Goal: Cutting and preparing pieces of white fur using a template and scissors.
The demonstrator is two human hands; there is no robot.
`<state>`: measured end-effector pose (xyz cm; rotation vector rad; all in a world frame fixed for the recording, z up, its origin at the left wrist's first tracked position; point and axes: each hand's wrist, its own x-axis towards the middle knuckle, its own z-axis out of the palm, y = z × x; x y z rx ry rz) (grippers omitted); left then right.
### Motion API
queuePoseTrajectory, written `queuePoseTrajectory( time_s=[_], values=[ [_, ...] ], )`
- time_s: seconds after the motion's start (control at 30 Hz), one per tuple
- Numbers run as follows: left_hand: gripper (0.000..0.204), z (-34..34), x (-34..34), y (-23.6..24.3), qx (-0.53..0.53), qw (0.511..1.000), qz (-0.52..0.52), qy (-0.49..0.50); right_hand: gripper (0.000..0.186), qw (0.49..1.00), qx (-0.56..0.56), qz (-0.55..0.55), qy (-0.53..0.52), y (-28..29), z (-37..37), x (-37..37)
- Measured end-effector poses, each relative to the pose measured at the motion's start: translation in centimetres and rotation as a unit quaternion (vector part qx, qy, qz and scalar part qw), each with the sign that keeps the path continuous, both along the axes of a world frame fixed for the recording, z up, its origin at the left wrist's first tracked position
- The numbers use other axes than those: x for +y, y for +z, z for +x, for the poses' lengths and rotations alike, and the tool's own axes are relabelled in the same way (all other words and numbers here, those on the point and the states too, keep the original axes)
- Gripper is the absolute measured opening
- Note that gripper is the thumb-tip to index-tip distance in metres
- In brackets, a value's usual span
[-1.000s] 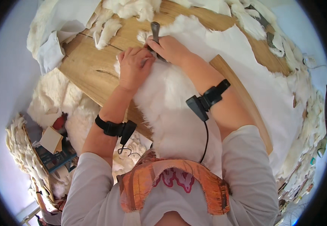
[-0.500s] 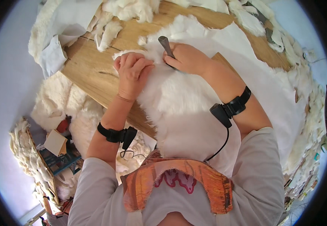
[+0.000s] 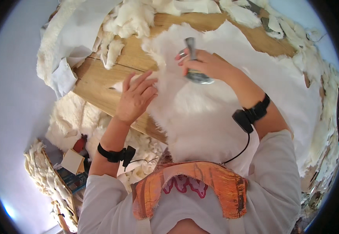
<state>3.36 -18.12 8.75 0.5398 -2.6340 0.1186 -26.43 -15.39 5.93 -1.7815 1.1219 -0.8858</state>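
A large white fur skin (image 3: 193, 113) lies over the wooden table in front of me, its long pile showing along the left edge. My left hand (image 3: 135, 97) hovers by that edge, fingers spread and holding nothing. Over the fur, my right hand (image 3: 206, 66) grips a hand tool (image 3: 199, 78) with a grey handle pointing up and a wide, shiny, rounded metal end below the fingers. Motion blurs the tool, so I cannot tell its exact kind. A small scrap of white fur (image 3: 117, 86) sits on the wood beside my left hand.
The wooden table (image 3: 95, 76) has a dark seam. White fur pieces (image 3: 128, 21) line its far side, and a pale hide (image 3: 75, 27) hangs at the far left. Heaped cuttings (image 3: 327, 128) lie along the right. Below left stands a box (image 3: 72, 160) near more fur.
My left hand has let go of the fur edge, spread its fingers and dropped slightly nearer. My right hand has lifted and turned the tool, bringing its shiny end into view.
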Motion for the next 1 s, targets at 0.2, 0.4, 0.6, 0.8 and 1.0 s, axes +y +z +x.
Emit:
queuePoseTrajectory(
  time_s=[0.2,0.4,0.6,0.8,1.0],
  values=[
    [0.032,0.9,-3.1,-0.4,-0.02,0.982,0.174,-0.063,0.023,0.922,0.178,0.12,-0.321,5.6,-5.5,8.5],
    [0.043,-0.4,-6.0,0.2,-0.123,0.945,0.272,-0.136,0.033,0.733,0.536,-0.173,-0.381,3.4,-3.7,13.0],
    [0.017,-4.8,-12.3,1.0,0.038,0.944,0.154,-0.289,0.056,0.891,0.349,-0.111,-0.269,2.5,12.7,5.7],
    [0.025,-7.8,-15.5,-4.8,-0.157,0.693,0.663,-0.234,0.046,0.911,0.255,-0.052,-0.32,-0.5,14.7,2.1],
    [0.034,-6.4,-15.0,-7.2,-0.119,0.8,0.468,-0.355,0.035,0.895,-0.3,0.118,-0.307,0.6,9.7,9.7]
  ],
)
